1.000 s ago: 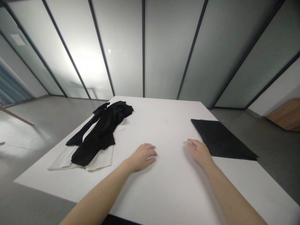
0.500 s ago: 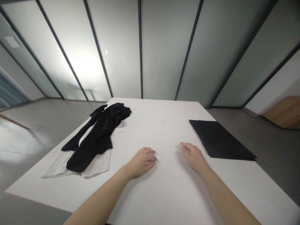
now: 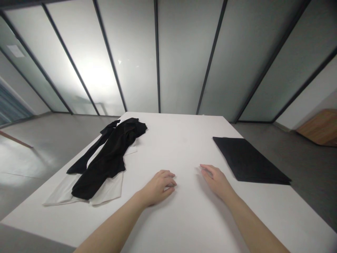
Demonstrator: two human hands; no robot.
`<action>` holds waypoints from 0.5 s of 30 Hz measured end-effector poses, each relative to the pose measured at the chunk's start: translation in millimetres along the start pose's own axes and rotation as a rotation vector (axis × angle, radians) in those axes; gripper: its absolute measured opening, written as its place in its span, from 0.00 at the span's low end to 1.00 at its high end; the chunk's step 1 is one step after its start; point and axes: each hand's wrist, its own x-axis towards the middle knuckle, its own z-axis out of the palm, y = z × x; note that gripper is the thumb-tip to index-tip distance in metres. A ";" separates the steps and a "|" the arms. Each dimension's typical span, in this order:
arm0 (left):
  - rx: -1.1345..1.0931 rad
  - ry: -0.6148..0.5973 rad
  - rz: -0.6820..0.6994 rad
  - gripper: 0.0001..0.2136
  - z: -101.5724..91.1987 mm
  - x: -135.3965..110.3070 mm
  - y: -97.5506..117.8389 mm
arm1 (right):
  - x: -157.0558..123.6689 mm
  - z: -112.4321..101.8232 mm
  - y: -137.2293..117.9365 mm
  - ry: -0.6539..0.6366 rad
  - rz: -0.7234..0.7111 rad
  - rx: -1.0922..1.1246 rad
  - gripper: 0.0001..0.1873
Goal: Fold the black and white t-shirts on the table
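My left hand (image 3: 162, 186) rests on or just over the white table (image 3: 179, 218), fingers apart and loosely curved, with nothing in it. Across from it is my right hand (image 3: 216, 179), also empty, its thumb and fingers apart. To the left lies a loose, rumpled heap of clothes: a black garment (image 3: 107, 158) on top of a white garment (image 3: 112, 189) whose hem sticks out below. On the right, a flat black folded cloth or board (image 3: 249, 160) lies near the table edge, closest to my right hand. Neither hand touches these things.
A frosted glass partition (image 3: 181, 59) with dark frames stands beyond the table's far edge. Grey floor (image 3: 34, 158) shows on both sides. A wooden panel (image 3: 321, 128) is at the far right, and a thin brown bar (image 3: 15, 138) at the far left.
The view has tilted slightly, so the table and things on it sit a little lower. Both hands keep nearly the same pose; the clothes and black flat item lie as before.
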 end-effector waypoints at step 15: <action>-0.046 0.055 -0.047 0.08 1.1 1.9 -5.3 | -0.6 0.3 -5.7 -0.014 0.035 0.049 0.25</action>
